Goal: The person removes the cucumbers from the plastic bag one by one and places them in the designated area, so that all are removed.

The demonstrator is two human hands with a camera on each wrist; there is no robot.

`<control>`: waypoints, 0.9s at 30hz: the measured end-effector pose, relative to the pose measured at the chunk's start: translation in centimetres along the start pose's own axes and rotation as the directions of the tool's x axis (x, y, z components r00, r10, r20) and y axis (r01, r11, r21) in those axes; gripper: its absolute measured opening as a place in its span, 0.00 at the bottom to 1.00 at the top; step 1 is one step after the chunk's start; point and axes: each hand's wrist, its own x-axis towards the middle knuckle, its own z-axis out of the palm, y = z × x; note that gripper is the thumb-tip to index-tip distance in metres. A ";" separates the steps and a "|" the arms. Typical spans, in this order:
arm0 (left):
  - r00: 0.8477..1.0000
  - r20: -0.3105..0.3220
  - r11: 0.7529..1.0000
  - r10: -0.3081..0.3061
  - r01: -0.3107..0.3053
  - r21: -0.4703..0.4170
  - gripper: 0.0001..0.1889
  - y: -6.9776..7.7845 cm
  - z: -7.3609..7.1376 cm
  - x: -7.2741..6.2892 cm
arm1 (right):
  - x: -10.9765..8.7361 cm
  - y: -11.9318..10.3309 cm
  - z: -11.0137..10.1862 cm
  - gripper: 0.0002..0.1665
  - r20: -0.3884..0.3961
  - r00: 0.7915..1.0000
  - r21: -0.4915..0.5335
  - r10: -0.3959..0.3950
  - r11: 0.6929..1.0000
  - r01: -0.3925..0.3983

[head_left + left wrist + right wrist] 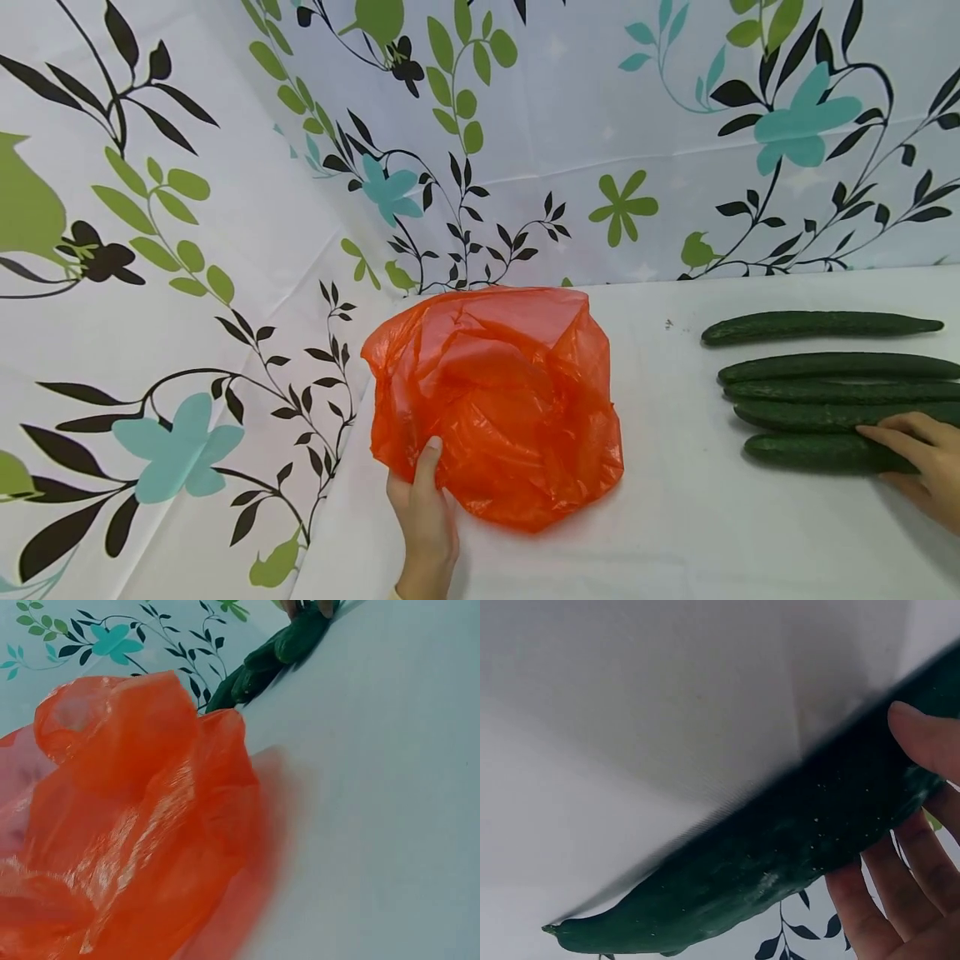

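Observation:
An orange-red plastic bag [517, 417], thin and crinkled with its mouth spread wide, is held at its near left rim by my left hand [427, 517], thumb over the edge. The bag [150, 825] fills much of the left wrist view, where the left hand is out of sight. At the right, my right hand [926, 467] grips the nearest cucumber [817, 452] of a row. In the right wrist view the thumb lies on one side of this dark green cucumber [727, 877] and the fingers on the other.
Several more cucumbers [840, 367] lie side by side beyond the gripped one, the farthest cucumber [821, 326] a little apart. White cloth [667, 517] covers the table. Patterned sheets with leaves and flowers [585, 150] hang behind and at the left.

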 end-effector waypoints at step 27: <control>0.770 0.288 0.804 0.570 -0.595 -0.001 0.39 18.2 3.5 8.1 | 15.5 -1.7 -7.7 0.53 0.153 0.942 -0.088 0.300 0.953 -0.290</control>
